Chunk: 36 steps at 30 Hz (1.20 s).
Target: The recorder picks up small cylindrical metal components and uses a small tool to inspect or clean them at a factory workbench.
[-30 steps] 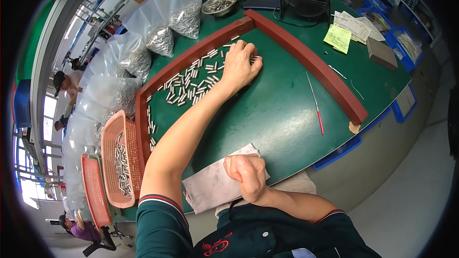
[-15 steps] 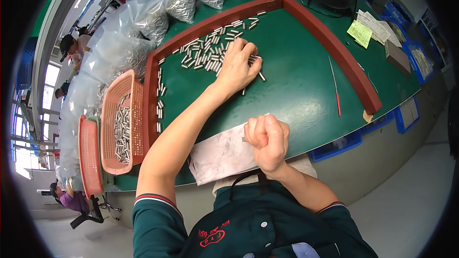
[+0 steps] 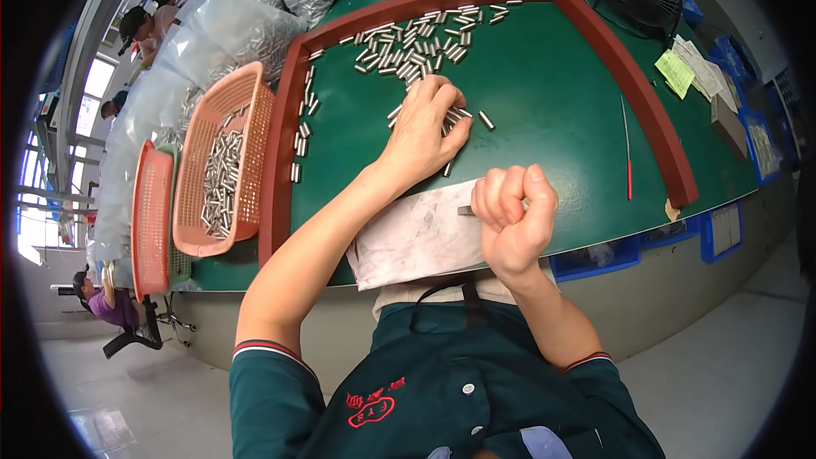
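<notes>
Left grip (image 3: 422, 126): beyond the cloth (image 3: 415, 242), curled over metal pins (image 3: 459, 113); grasping, I cannot tell | Right grip (image 3: 515, 217): at cloth's right end, clenched around grey piece (image 3: 465, 211)

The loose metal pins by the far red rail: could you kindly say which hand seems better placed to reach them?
Likely the left hand: it is out over the table, its fingers close to those pins. The right hand is nearer the table's front edge, curled around a small grey piece.
</notes>
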Available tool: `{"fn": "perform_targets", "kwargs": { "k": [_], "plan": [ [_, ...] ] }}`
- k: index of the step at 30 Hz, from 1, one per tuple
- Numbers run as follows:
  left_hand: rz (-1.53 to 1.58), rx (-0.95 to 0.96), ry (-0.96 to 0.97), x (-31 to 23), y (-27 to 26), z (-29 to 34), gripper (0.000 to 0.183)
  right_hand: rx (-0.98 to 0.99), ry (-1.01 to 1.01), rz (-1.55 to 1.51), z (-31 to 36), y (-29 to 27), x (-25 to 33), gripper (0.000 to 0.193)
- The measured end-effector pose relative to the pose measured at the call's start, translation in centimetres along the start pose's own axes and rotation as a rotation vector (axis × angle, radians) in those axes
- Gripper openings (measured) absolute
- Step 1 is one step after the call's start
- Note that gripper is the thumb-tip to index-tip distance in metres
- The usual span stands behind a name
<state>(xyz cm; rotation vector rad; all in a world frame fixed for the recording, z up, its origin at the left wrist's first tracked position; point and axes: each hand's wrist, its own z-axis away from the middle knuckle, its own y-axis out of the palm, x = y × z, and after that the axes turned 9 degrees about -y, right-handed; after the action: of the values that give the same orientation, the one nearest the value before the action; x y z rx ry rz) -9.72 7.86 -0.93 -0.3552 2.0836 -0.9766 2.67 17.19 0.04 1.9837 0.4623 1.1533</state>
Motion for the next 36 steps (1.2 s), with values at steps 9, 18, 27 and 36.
{"fn": "perform_targets", "kwargs": {
  "k": [9, 18, 27, 36],
  "plan": [
    [0.022, 0.085, -0.124, -1.5, -1.7, 2.7, 0.022, 0.012, 0.034, 0.074, 0.0, 0.0, 0.0, 0.042],
    [-0.093, -0.049, -0.229, -1.5, -6.4, 3.6, 0.017, 0.012, 0.003, -0.031, -0.1, -0.5, -0.4, 0.041],
    [-0.291, -0.096, -0.377, 2.6, -7.8, 5.9, 0.018, 0.007, 0.008, -0.015, -0.1, -0.1, -0.1, 0.041],
    [-0.177, -0.026, -0.504, 1.1, -7.9, 6.6, 0.026, 0.002, 0.013, 0.021, -0.2, -0.2, -0.1, 0.041]
  ]
}}
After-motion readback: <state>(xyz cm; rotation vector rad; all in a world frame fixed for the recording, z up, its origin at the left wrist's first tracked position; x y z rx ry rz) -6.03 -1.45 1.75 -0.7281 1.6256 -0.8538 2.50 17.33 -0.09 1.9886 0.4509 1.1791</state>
